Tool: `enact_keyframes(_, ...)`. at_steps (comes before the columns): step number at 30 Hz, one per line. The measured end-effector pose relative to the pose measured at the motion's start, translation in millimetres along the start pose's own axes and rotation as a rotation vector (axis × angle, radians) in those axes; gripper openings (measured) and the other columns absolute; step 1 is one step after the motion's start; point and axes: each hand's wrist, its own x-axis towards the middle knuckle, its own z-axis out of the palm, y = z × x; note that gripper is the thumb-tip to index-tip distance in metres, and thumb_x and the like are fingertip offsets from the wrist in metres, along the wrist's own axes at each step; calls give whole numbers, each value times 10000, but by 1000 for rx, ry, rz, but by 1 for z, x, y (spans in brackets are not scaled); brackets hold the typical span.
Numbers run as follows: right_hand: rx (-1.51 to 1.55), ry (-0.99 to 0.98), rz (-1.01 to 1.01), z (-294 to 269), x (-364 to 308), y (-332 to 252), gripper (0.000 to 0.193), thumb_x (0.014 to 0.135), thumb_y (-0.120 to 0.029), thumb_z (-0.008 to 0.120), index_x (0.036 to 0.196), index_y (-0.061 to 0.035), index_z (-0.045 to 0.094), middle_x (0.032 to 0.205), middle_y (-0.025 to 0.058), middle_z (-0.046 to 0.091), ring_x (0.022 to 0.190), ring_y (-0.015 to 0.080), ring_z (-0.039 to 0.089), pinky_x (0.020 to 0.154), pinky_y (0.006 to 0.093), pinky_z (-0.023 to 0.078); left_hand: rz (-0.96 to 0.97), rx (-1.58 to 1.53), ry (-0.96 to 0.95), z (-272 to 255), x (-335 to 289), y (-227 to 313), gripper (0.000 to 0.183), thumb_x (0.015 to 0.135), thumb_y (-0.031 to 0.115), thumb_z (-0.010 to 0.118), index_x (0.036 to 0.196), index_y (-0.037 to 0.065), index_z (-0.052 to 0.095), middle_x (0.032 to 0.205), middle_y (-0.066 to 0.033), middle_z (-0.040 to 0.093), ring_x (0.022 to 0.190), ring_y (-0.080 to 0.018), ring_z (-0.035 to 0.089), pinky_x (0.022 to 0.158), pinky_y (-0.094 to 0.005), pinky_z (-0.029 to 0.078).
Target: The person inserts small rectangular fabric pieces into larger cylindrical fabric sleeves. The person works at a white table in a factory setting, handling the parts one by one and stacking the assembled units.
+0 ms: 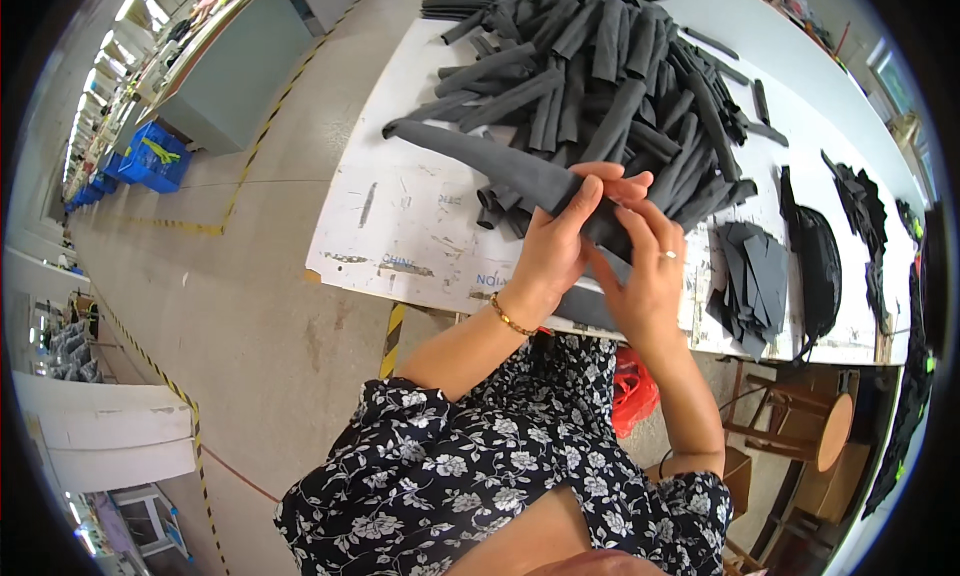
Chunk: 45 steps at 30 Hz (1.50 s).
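Note:
A long, tapering dark grey fabric strip (pixel 480 159) is held above the near part of the white table (pixel 370 226). My left hand (pixel 556 244) is closed round it with the thumb on top. My right hand (pixel 648 261), wearing a ring, grips the same strip close beside the left, fingertips bent over it. The strip's narrow end points to the far left, and its other end is partly hidden by my hands. Beneath them, a dark grey piece (pixel 588 308) shows at the table's near edge. Behind them lies a heap of rolled dark grey fabric pieces (pixel 610 116).
Right of the heap are flat dark grey pieces (pixel 750 286), a black curved pouch-like item (pixel 815 266) and black scraps (pixel 862 211). A red plastic bag (pixel 632 391) is below the table's edge, a wooden stool (pixel 835 431) at right. Blue crates (pixel 152 159) stand at left.

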Motion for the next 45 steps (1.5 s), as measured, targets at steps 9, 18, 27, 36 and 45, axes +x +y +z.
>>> enact_keyframes(9, 66, -146, -3, -5, -2, 10, 434, 695, 43, 768, 1068, -32, 559, 1105, 181, 596, 965, 391, 599, 801, 457, 508, -73, -159, 131, -6, -10, -15, 287, 1041, 273, 517, 1211, 55, 594, 1212, -155, 673, 1314, -286, 524, 1113, -434, 405)
enact_keyframes(18, 137, -181, -57, -8, -9, 26, 287, 724, 57, 744, 951, -10, 582, 988, 151, 603, 864, 356, 628, 723, 436, 523, -83, -202, 199, -3, -20, -18, 365, 1012, 275, 576, 1295, 45, 556, 1275, -156, 645, 1347, -289, 483, 1128, -442, 378)
enact_keyframes(27, 151, -134, -232, -18, -2, 22, 317, 660, 92, 768, 872, -6, 554, 953, 136, 596, 741, 310, 618, 599, 395, 516, 132, -185, 144, 9, -26, -16, 300, 1052, 268, 489, 1243, 47, 560, 1108, -138, 697, 1269, -327, 560, 1136, -459, 372)
enact_keyframes(36, 216, -143, -182, -8, -7, 17, 226, 727, 96, 714, 868, 0, 566, 925, 147, 619, 731, 316, 613, 596, 399, 502, 83, -189, 156, 13, -37, -20, 315, 1051, 288, 494, 1250, 55, 568, 1224, -153, 659, 1296, -270, 537, 1123, -420, 374)
enact_keyframes(45, 710, -108, 560, 2, -14, -1, 215, 830, -99, 783, 904, 9, 612, 1063, 100, 635, 968, 205, 614, 845, 316, 497, 45, -108, 168, 8, -27, -18, 396, 1046, 345, 492, 1306, 51, 542, 1374, -198, 568, 1341, -281, 497, 1158, -435, 341)
